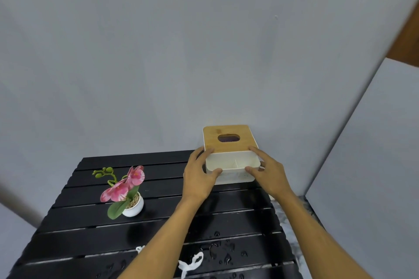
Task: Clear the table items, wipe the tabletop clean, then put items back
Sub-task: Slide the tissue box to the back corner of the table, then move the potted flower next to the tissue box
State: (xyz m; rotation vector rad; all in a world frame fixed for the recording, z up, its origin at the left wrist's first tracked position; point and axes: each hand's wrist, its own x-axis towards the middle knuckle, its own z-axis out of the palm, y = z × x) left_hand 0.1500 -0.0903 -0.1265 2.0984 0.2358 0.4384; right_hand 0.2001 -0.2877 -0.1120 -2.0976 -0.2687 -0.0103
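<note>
A white tissue box (233, 165) with a bamboo lid and an open front compartment sits at the far right corner of the black slatted table (158, 222). My left hand (199, 174) grips its left side and my right hand (267, 172) grips its right side. A pink orchid in a small white pot (130, 197) stands left of centre on the table. Water drops (223, 253) and white paper scraps (190, 264) lie on the near part of the tabletop.
A grey wall rises right behind the table. A white panel (374, 165) stands close on the right, with a strip of marbled floor (292, 222) between it and the table edge.
</note>
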